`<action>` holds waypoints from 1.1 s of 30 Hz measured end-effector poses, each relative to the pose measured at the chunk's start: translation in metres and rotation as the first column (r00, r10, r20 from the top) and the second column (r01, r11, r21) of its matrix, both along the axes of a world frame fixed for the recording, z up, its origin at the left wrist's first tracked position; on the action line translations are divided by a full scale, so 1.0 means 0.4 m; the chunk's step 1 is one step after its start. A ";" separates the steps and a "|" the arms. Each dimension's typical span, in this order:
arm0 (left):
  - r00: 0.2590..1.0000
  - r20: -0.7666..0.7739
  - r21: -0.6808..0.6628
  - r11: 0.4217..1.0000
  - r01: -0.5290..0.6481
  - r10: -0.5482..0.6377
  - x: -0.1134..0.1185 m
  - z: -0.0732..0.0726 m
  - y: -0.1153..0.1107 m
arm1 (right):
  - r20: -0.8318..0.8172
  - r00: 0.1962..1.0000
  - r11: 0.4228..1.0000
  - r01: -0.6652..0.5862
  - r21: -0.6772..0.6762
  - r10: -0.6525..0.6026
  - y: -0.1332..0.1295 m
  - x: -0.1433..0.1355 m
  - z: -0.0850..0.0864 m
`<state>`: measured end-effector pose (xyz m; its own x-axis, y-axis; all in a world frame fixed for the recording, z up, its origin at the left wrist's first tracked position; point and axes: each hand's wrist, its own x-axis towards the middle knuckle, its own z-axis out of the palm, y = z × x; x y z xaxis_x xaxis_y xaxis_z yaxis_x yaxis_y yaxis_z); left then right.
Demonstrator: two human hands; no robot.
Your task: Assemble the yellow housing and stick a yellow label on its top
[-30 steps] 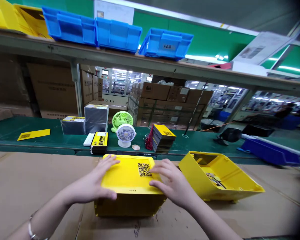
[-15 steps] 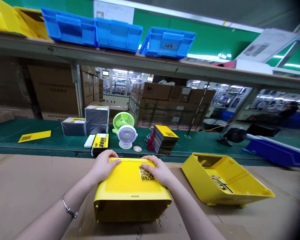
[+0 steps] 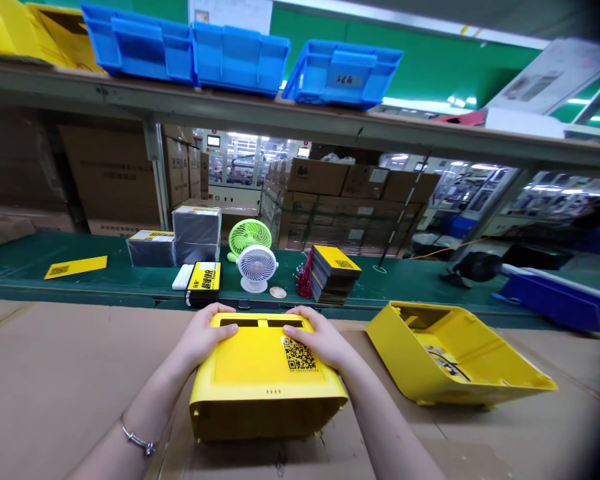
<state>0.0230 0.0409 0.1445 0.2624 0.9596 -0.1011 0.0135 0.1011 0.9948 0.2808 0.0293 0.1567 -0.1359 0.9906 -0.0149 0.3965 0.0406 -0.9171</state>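
Between my hands is a yellow plastic housing (image 3: 245, 363) with a QR code on its upper face and a hollow, open side toward me. Two dark slots run along its far edge. My left hand (image 3: 207, 337) grips the far left corner, thumb on top and fingers over the far side. At the far right corner, my right hand (image 3: 320, 337) holds it the same way, its thumb beside the QR code. The housing rests on or just above the cardboard; I cannot tell which. To the right lies another yellow housing (image 3: 400, 360), open side up, with small parts and wires inside.
Behind the cardboard (image 3: 80, 373), a green bench carries a white fan (image 3: 257, 265), a green fan (image 3: 250, 233), a stack of yellow-topped cards (image 3: 335, 273), a yellow-and-black box (image 3: 203, 283) and grey boxes (image 3: 197, 235). Blue bins (image 3: 345, 73) stand on the shelf above.
The housing has tipped slightly toward the camera, and the two slots at its far edge now show. Both hands keep their hold. The whole view has shifted a little.
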 end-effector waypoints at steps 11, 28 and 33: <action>0.994 0.106 -0.046 0.999 -0.027 0.031 0.002 -0.004 -0.006 | -0.093 0.995 0.999 0.038 0.011 -0.036 0.009 -0.005 -0.018; 0.912 -0.359 0.357 0.932 -0.063 0.200 0.012 0.028 0.010 | -0.095 0.995 0.999 0.045 0.006 -0.044 0.035 -0.006 -0.029; 0.864 -0.452 0.499 0.866 0.041 0.220 -0.001 0.010 0.042 | -0.014 0.999 0.998 0.047 0.037 -0.046 0.021 -0.006 -0.018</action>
